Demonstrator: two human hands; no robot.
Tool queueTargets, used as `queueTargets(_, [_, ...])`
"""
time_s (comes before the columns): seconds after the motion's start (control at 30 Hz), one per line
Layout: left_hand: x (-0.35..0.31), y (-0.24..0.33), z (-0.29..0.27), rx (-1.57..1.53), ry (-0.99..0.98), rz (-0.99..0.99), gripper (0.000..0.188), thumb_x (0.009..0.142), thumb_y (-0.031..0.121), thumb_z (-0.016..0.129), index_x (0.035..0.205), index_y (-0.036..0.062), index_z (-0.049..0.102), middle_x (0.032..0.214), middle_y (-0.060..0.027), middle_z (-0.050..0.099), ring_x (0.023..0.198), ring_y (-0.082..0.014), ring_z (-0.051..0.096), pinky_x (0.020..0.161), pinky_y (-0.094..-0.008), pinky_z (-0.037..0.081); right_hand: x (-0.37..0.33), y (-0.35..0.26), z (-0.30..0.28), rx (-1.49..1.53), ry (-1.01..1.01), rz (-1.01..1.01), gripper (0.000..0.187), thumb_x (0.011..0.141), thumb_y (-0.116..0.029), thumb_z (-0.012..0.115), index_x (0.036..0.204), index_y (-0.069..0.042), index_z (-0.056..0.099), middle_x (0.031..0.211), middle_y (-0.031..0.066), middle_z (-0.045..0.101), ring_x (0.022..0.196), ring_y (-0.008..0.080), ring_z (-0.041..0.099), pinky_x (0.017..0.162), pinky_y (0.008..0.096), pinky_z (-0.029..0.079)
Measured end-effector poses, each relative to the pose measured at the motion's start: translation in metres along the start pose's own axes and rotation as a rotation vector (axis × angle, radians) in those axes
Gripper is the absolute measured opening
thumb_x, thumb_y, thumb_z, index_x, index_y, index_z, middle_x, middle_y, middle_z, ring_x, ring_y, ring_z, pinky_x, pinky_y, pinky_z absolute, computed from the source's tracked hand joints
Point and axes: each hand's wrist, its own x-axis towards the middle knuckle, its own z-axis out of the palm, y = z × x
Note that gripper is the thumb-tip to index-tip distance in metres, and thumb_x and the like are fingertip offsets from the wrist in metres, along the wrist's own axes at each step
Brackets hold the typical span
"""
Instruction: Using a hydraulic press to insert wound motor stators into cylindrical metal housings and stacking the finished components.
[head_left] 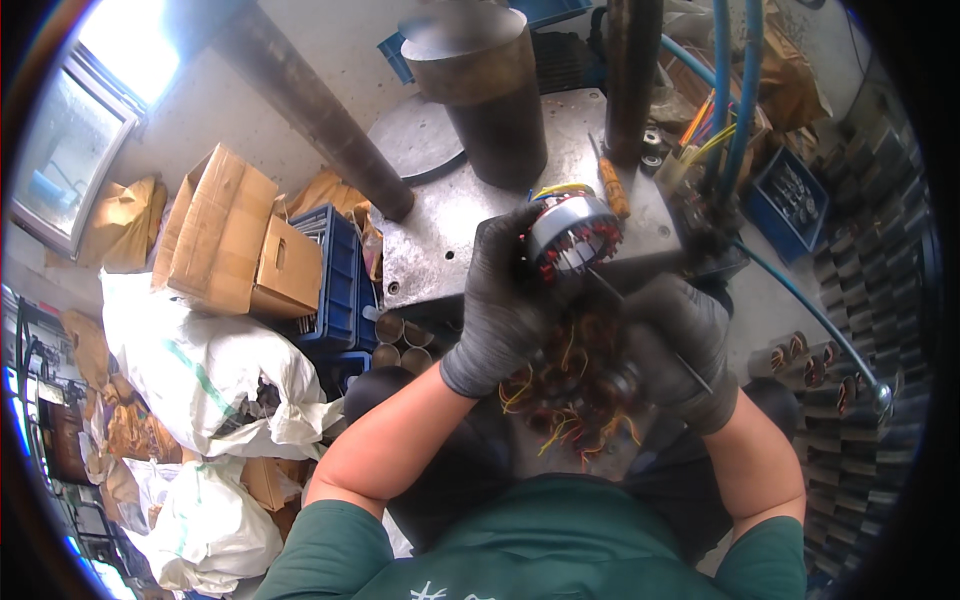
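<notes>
My left hand [508, 305], in a dark grey glove, is closed around a motor stator [572, 214], a short silvery ring lined with reddish windings and with yellow wires at its far side. The stator is tilted, its open bore turned toward me. In my right hand [675, 340], also gloved and somewhat blurred, is a thin metal rod [606, 286]. One end of it reaches the stator's near edge; the other sticks out below my fist. Whether the tip touches the windings I cannot tell. Beneath my hands lies a pile of wound parts [575, 385] with yellow and red wires.
Ahead stands a metal press table [425, 245] with thick columns [495, 120] and an orange-handled tool [612, 188]. Cardboard boxes [215, 240], blue crates [338, 270] and white sacks [210, 370] crowd the left. Stacked metal cores [850, 300] and a blue hose [815, 310] are on the right.
</notes>
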Motion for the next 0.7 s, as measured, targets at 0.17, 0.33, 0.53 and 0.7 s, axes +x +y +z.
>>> queueTargets(0.17, [0.006, 0.003, -0.004, -0.308, 0.045, -0.343, 0.078, 0.08, 0.004, 0.085, 0.145, -0.0011, 0.042, 0.136, -0.0168, 0.061, 0.122, -0.0245, 0.065, 0.105, -0.0413, 0.058, 0.002, -0.002, -0.004, 0.062, -0.054, 0.071, 0.013, 0.087, 0.002, 0.065, 0.099, -0.001, 0.065, 0.082, 0.0155, 0.064, 0.071, 0.0353, 0.067, 0.065, 0.0413, 0.054])
queueTargets(0.33, [0.005, -0.001, -0.004, -0.358, 0.056, -0.321, 0.08, 0.08, 0.008, 0.087, 0.145, -0.0015, 0.042, 0.135, -0.0166, 0.061, 0.122, -0.0249, 0.065, 0.104, -0.0408, 0.058, 0.001, 0.001, 0.004, 0.02, -0.007, 0.053, 0.009, 0.087, 0.0, 0.063, 0.096, -0.002, 0.065, 0.08, 0.0135, 0.062, 0.069, 0.0325, 0.065, 0.063, 0.0402, 0.051])
queueTargets(0.53, [0.004, 0.0, -0.005, -0.291, 0.049, -0.314, 0.079, 0.081, 0.003, 0.085, 0.146, -0.0011, 0.04, 0.134, -0.0162, 0.06, 0.121, -0.0246, 0.064, 0.102, -0.0394, 0.059, 0.001, 0.002, 0.007, 0.021, 0.045, 0.031, 0.008, 0.087, -0.002, 0.061, 0.093, -0.003, 0.065, 0.077, 0.0111, 0.06, 0.066, 0.0305, 0.061, 0.061, 0.0396, 0.048])
queueTargets(0.7, [0.003, 0.004, -0.002, -0.366, 0.048, -0.325, 0.075, 0.083, -0.004, 0.081, 0.145, -0.0012, 0.038, 0.131, -0.0158, 0.06, 0.118, -0.0244, 0.065, 0.1, -0.0392, 0.06, 0.0, 0.004, 0.009, 0.023, 0.048, 0.052, 0.008, 0.087, -0.002, 0.061, 0.094, -0.003, 0.065, 0.077, 0.0113, 0.06, 0.066, 0.0306, 0.061, 0.061, 0.0397, 0.048])
